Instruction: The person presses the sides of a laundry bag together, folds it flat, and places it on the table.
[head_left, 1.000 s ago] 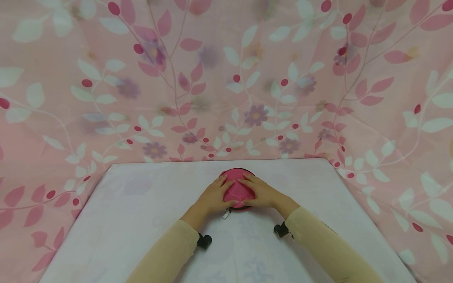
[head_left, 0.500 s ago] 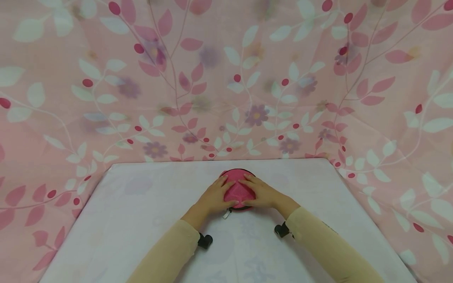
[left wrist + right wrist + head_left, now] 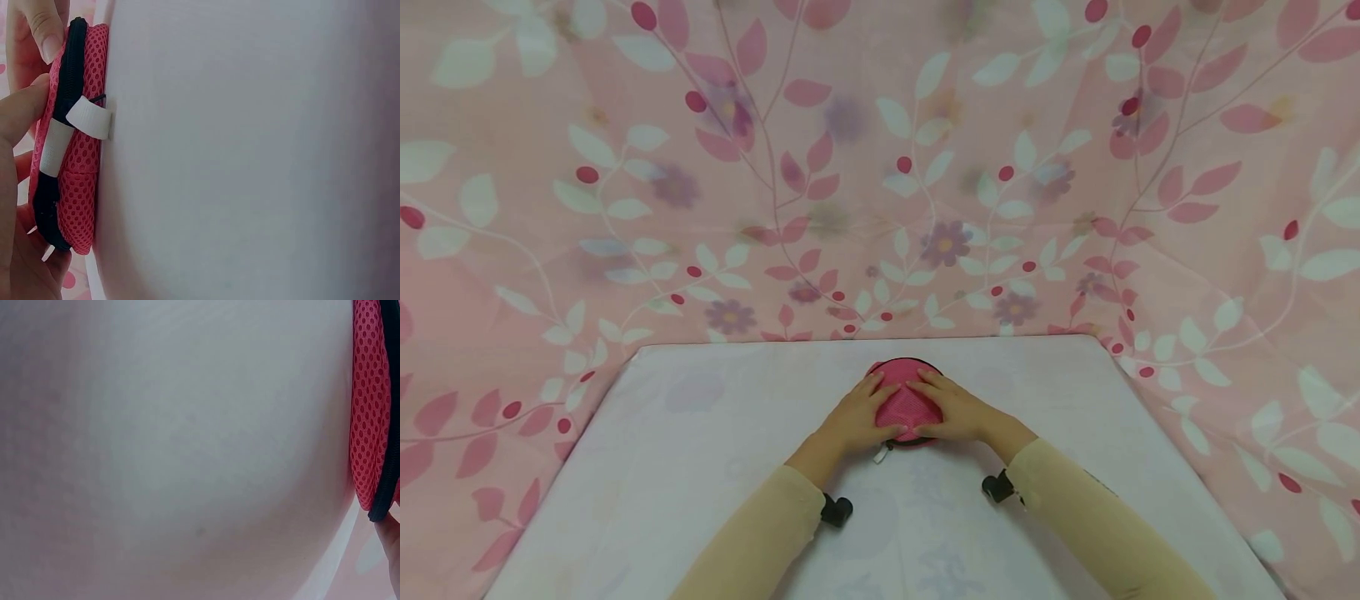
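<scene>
A round pink mesh zip pouch (image 3: 910, 407) with a black zip round its rim lies on the table near its far edge. My left hand (image 3: 853, 417) grips its left side, thumb along the near top and fingers round the far side. On the right, my right hand (image 3: 958, 410) holds it the same way, the two thumbs nearly meeting. In the left wrist view the black zip (image 3: 70, 75) runs along the side of the pouch, with a white pull tab (image 3: 90, 117) hanging from it. The right wrist view catches only part of the mesh side (image 3: 369, 406) and a fingertip.
A white cloth with faint prints covers the table (image 3: 700, 467). Behind and at both sides hangs a pink floral curtain (image 3: 850, 167). Black wrist cameras (image 3: 837, 510) sit at the cuffs of the beige sleeves (image 3: 752, 533).
</scene>
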The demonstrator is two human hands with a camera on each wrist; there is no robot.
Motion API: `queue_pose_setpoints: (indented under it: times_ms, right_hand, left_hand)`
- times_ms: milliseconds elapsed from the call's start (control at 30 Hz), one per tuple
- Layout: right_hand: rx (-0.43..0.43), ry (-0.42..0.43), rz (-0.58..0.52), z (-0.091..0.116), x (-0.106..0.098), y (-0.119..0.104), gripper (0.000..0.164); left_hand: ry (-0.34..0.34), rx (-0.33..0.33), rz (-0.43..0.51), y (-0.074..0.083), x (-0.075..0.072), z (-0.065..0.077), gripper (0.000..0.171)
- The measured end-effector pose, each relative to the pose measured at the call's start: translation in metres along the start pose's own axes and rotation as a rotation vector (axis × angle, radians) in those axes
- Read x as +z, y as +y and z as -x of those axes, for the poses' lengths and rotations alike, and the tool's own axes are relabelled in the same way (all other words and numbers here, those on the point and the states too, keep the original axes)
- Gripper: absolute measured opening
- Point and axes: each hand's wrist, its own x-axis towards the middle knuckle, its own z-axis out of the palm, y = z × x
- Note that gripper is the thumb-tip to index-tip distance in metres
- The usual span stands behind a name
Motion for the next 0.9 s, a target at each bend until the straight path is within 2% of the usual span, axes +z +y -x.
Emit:
queue_pose_setpoints:
  times_ms: [233, 900]
  right_hand:
    - [0.024, -0.041, 0.011, -0.0019, 0.0009, 0.0015, 0.082]
    - [0.02, -0.049, 0.006, -0.0011, 0.003, 0.0038, 0.082]
  left_hand:
    - [0.004, 0.002, 0.012, 0.0008, -0.0006, 0.0009, 0.078]
    - [0.018, 0.04, 0.004, -0.0013, 0.0029, -0.0006, 0.077]
